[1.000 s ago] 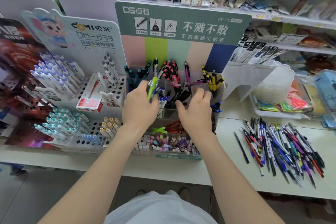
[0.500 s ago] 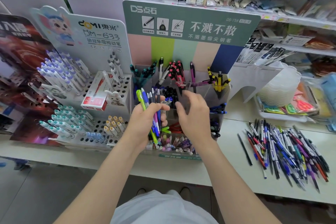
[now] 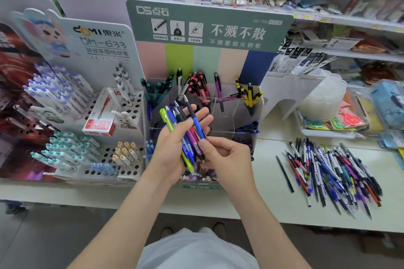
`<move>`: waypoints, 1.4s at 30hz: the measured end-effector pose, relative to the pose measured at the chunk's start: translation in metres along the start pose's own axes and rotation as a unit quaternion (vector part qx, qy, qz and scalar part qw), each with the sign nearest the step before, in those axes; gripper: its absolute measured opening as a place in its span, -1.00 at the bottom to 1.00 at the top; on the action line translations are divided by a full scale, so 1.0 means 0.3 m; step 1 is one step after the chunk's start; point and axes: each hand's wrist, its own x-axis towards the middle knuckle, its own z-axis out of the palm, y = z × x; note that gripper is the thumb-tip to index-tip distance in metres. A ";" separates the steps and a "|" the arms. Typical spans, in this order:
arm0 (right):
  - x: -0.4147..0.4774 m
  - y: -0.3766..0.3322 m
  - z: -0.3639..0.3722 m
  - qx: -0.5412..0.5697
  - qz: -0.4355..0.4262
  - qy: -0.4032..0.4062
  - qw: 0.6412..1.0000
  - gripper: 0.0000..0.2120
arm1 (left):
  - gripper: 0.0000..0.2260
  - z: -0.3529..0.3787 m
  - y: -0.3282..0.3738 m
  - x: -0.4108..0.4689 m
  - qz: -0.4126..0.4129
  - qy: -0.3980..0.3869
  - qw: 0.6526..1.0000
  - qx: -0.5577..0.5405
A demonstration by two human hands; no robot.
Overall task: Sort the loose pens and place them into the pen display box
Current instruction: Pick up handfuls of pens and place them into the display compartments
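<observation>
Right in front of the pen display box [image 3: 227,116], we've got a fan of pens [image 3: 185,129] held just above its front compartments. The left grip [image 3: 172,150] is wrapped around that fan, thumb laid across the barrels, the far ends pointing up toward the box's back row. The right grip [image 3: 225,157] is pinching at the near end of the fan, thumb on what looks like the blue-barrelled pen [image 3: 197,125], though we can't say for sure it's that one and not its neighbour. Off to the right of the box, well apart from it, the pile of loose pens [image 3: 332,172] lies on the table [image 3: 251,207].

How will these handle? We'd judge them light, stiff plastic sticks, smooth on the barrel and ready to slide against each other, so the fan could slip if the left grip loosens. Best hold, we reckon, is a two-finger pinch near one end of a single barrel. Draw it out lengthwise, then stand it in the box compartment that matches its colour. Clips may snag neighbours on the way out.
</observation>
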 end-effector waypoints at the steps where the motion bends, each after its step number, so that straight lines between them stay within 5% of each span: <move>1: 0.002 0.003 -0.003 0.027 0.005 0.015 1.000 -0.81 | -0.68 0.010 -0.003 -0.004 -0.005 -0.004 1.000 -0.006; 3: 0.007 0.005 -0.005 0.061 0.012 0.043 0.997 -0.81 | -0.69 0.028 -0.008 -0.011 -0.010 -0.003 1.000 -0.015; 9: 0.019 0.028 -0.033 -0.114 -0.082 0.068 0.988 -0.86 | -0.71 0.052 -0.023 -0.007 -0.017 0.034 0.996 -0.077; 15: 0.005 0.043 -0.028 -0.226 -0.244 0.127 0.934 -0.91 | -0.72 0.069 -0.020 -0.002 -0.020 0.078 0.992 -0.095; 17: -0.011 0.033 -0.028 -0.208 -0.229 0.085 0.947 -0.93 | -0.65 0.077 -0.017 0.005 -0.003 0.104 0.989 -0.101; 23: -0.030 0.013 0.009 -0.055 -0.052 -0.002 0.997 -0.89 | -0.86 0.080 -0.018 0.013 0.045 0.108 0.992 -0.038; 30: 0.013 0.007 -0.038 -0.117 -0.127 0.125 0.977 -0.88 | -0.84 0.060 -0.029 0.012 0.008 0.115 0.993 -0.034; 37: 0.026 -0.009 -0.061 -0.074 -0.124 0.112 0.983 -0.85 | -0.65 0.126 -0.040 0.032 -0.028 0.096 0.994 -0.033; 42: 0.031 -0.027 -0.145 -0.064 -0.164 0.207 0.962 -0.85 | -0.67 0.159 -0.091 0.032 -0.044 0.091 0.994 0.044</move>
